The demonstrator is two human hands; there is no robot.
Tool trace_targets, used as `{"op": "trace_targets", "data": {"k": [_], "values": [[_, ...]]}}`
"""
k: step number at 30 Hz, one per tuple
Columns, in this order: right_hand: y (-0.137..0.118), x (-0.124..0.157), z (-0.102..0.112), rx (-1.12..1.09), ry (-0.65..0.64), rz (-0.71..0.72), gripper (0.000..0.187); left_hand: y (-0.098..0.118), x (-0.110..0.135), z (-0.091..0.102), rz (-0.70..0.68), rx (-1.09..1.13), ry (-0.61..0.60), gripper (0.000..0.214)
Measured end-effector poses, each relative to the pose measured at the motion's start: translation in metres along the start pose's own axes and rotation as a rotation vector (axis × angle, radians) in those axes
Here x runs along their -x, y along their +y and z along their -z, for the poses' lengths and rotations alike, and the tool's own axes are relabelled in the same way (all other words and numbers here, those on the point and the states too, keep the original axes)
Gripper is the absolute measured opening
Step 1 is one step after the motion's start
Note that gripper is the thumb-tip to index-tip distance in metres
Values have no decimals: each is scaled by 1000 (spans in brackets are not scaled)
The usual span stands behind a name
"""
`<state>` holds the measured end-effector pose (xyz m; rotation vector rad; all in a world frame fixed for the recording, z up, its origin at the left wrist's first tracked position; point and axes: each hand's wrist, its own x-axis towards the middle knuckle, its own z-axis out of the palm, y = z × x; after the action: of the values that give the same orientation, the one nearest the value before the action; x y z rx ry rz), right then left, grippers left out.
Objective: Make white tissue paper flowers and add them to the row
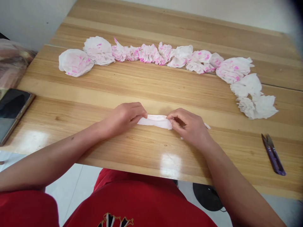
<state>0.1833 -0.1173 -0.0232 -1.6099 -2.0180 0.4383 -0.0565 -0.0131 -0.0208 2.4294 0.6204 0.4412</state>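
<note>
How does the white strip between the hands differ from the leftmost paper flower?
The strip is long and narrow, while the leftmost flower is rounded and ruffled. The strip looks plain white; the leftmost flower has pink marks. The left hand and right hand pinch the strip near its ends; neither touches the leftmost flower. Both look thin and papery.

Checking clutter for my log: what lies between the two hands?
Head view: a folded white strip, its ends held by the left hand and right hand.

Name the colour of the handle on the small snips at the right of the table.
The handle is purple, seen in the head view.
</note>
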Motion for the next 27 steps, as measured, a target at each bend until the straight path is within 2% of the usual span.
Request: {"op": "trace_targets", "data": {"k": [3, 6, 18, 27], "values": [[3, -2, -6, 99, 11, 61, 13, -7, 0, -6, -88, -200, 33, 26], [5, -2, -8, 142, 24, 87, 13, -11, 0, -7, -128, -284, 51, 26], [8, 0, -9, 243, 38, 202, 23, -18, 0, -7, -161, -235, 69, 27], [5, -1, -5, 192, -6, 212, 16, -17, 0, -3, -232, -317, 54, 27]]}}
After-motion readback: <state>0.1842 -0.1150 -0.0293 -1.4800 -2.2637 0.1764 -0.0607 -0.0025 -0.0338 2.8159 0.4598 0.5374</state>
